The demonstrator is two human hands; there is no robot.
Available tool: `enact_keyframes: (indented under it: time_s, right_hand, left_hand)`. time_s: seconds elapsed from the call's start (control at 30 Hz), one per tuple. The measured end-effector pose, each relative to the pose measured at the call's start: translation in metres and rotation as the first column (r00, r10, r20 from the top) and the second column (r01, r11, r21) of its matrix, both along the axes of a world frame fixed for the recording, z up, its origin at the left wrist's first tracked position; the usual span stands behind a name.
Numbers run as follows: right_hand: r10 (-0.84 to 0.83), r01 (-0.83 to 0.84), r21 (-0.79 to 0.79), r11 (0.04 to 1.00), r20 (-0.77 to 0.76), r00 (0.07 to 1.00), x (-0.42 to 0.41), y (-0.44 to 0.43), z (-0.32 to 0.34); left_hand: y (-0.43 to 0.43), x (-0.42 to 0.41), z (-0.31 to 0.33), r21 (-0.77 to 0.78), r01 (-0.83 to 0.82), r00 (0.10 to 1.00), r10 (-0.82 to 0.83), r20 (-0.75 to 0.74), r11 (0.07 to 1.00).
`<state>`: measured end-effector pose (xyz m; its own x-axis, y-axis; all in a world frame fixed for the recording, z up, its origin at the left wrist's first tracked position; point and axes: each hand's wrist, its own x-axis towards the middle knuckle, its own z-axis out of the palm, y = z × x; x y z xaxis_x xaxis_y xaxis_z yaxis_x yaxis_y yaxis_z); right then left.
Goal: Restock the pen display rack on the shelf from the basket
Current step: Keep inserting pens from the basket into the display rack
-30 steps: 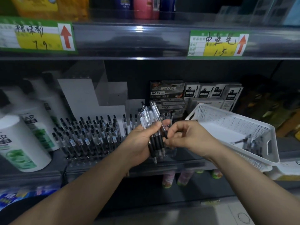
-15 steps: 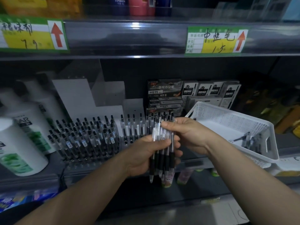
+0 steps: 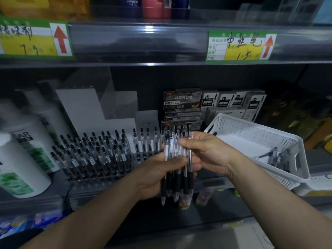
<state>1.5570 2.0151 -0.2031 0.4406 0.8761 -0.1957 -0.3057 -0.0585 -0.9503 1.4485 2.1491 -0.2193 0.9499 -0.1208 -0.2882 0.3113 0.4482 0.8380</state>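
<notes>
Dim shop shelving fills the frame, and you stand close to the middle shelf (image 3: 53,198). Your left hand (image 3: 158,177) is wrapped around a bundle of pens (image 3: 177,169) at centre frame, gripping them about their black grips so the clear barrels stand upright and the tips hang below your palm. Your right hand (image 3: 206,151) comes in from the right with its fingers (image 3: 186,141) pinched on the upper part of the bundle (which single pen it has, you cannot tell).

Just left of the bundle stands the rack (image 3: 93,157), a stepped clear stand on the shelf. Its left part is packed with upright pens, while the rows nearest your hands hold only a few, well spaced. White stepped panels rise behind it.

Right of your hands sits the basket (image 3: 251,130), white and perforated, tilted toward you on the shelf. A few pens (image 3: 276,155) lie in its lower right corner, and the rest of its floor shows bare.

Behind your hands, pen boxes (image 3: 181,103) marked HQ35 are stacked, with more small boxes to their right. White bottles (image 3: 19,162) stand at the left edge. Two green and yellow price tags (image 3: 240,45) with red arrows hang on the shelf edge above.
</notes>
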Motion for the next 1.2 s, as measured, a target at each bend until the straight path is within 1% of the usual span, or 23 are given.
enact_keyframes:
  time_s: [0.07,0.2,0.3,0.5,0.63,1.0,1.1,1.2]
  right_hand:
    - [0.011,-0.011,0.0,1.0,0.015,1.0,0.001,0.001,-0.002]
    - [0.003,-0.003,0.008,1.0,0.029,1.0,0.001,0.006,-0.009]
    - [-0.046,0.047,-0.011,0.999,0.031,0.998,0.001,0.009,-0.012]
    - [-0.11,0.11,0.006,0.994,0.035,0.993,0.005,0.01,-0.011]
    - [-0.12,0.121,-0.018,0.993,0.04,0.992,0.003,0.011,-0.009]
    - [-0.056,0.056,0.008,0.998,0.058,0.997,0.004,0.01,-0.006]
    - [-0.036,0.033,0.034,0.999,0.084,0.996,0.007,0.009,-0.006]
    - [-0.032,0.028,0.051,0.998,0.089,0.996,0.007,0.009,-0.006]
  left_hand:
    - [0.0,0.002,-0.001,-0.003,-0.023,1.0,0.023,-0.014,1.0]
    - [0.003,0.005,-0.004,0.052,-0.065,0.996,0.068,-0.05,0.996]
    - [0.005,0.005,-0.005,0.092,-0.056,0.998,0.059,-0.03,0.994]
    - [0.01,0.004,-0.002,0.033,-0.03,0.999,0.031,-0.029,0.999]
    - [0.014,0.003,-0.003,0.033,-0.001,1.0,0.002,-0.025,0.999]
    - [0.023,0.004,-0.004,0.035,0.043,0.999,-0.042,-0.017,0.998]
    - [0.026,0.004,-0.008,0.052,0.004,0.999,-0.002,-0.033,0.999]
    - [0.031,0.007,-0.018,0.068,-0.052,0.995,0.057,-0.079,0.996]
